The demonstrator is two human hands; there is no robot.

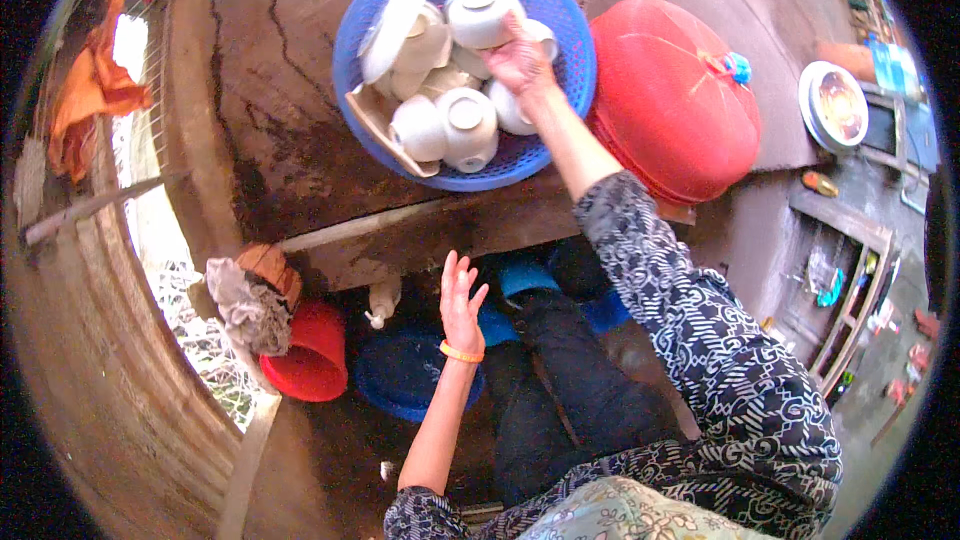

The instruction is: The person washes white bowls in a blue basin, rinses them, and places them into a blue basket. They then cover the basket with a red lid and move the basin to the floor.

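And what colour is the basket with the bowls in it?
The basket is blue, best seen in the head view.

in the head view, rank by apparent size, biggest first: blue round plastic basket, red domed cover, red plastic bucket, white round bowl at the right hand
1. Blue round plastic basket
2. Red domed cover
3. Red plastic bucket
4. White round bowl at the right hand

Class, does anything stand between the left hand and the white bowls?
Yes: in this view, the brown ledge's front edge and the blue basket's near rim lie between the left hand and the white bowls.
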